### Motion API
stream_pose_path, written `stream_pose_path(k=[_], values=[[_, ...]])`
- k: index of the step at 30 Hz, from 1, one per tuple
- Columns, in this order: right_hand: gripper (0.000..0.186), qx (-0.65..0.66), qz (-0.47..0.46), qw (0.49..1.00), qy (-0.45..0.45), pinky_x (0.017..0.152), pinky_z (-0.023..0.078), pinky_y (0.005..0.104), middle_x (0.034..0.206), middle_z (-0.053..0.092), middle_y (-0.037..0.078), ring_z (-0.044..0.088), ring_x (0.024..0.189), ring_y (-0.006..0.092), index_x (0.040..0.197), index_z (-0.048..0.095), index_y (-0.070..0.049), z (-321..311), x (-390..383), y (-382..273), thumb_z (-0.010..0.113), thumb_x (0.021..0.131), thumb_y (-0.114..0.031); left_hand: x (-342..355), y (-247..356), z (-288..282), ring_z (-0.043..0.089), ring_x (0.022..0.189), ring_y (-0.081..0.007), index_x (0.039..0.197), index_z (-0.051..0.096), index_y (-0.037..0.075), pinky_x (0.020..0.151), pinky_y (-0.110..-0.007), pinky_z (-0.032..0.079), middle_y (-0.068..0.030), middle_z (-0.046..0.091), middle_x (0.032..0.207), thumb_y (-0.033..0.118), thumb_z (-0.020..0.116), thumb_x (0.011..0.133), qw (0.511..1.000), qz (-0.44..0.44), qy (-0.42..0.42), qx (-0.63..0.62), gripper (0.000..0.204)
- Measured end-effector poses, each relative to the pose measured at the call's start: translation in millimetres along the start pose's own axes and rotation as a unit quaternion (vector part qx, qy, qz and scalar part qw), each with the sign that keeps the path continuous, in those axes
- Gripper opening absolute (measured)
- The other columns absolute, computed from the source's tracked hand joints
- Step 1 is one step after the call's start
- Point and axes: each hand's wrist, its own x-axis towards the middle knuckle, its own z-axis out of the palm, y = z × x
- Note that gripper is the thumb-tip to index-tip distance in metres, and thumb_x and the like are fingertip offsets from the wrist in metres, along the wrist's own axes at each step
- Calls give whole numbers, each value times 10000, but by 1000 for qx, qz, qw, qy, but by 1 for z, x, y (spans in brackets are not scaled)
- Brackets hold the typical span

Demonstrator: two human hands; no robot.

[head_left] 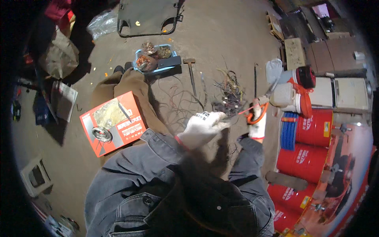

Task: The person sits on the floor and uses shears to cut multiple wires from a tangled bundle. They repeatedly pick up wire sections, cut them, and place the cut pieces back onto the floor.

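My left hand [200, 128], in a white work glove, is closed with its fingertips together on a thin wire [235, 115], mostly hidden. To its right, my right hand [257, 124], also white-gloved, grips orange-handled pliers [263, 112]; their metal head points away from me, and the handles look spread. Just beyond my hands lies a tangled heap of wires and small connectors [231, 94]. Loose cable strands [173, 98] spread over the floor left of it. A hammer [191, 75] with a long handle lies beyond my left hand.
At left a red box [136, 126] carries a shiny metal coil [102, 134]. Farther off, a blue tray [138, 53] holds food bags and a phone [169, 61]. Red drums [298, 160], a blue hose coil [288, 132] and plastic jugs [282, 94] crowd the right. A folding seat [148, 17] stands beyond.
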Motion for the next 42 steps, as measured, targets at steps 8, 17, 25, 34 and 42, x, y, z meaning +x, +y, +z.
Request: stream_pose_path(k=[8,17,25,34,42], values=[[422,200,-71,975,-63,792,540,342,1133,622,153,633,936,210,1252,502,8,107,-63,-93,625,887,-166,0,-2,-10,657,817,-315,1062,663,75,681,-395,515,-133,681,966,317,582,856,975,-191,-111,-34,328],[211,163,-123,972,-114,788,505,306,971,657,105,633,866,177,1024,582,9,134,-75,-119,588,813,-9,4,13,-30,632,980,-315,1097,659,49,815,-393,505,-154,654,1102,334,628,840,985,-167,-46,-19,384],[291,-142,-269,952,-19,794,516,319,962,675,138,650,860,194,1050,564,52,149,-95,-111,682,784,53,-9,5,-25,597,1061,-348,1218,586,25,901,-401,472,-188,623,1160,324,555,898,922,-364,-34,-125,439],[256,-135,-171,972,85,498,445,278,708,593,35,527,552,100,783,537,-43,172,-97,-112,785,767,-102,-21,-16,-9,600,1005,-176,1241,540,-35,875,-298,467,-117,648,1119,181,493,901,844,-425,-67,-321,405],[303,-222,-161,959,71,675,497,316,869,645,88,602,746,168,981,571,-18,150,-104,-114,737,773,-163,-10,-2,-23,607,1005,-185,1209,545,-82,870,-303,477,-148,653,1091,247,651,879,854,-472,13,-218,478]])
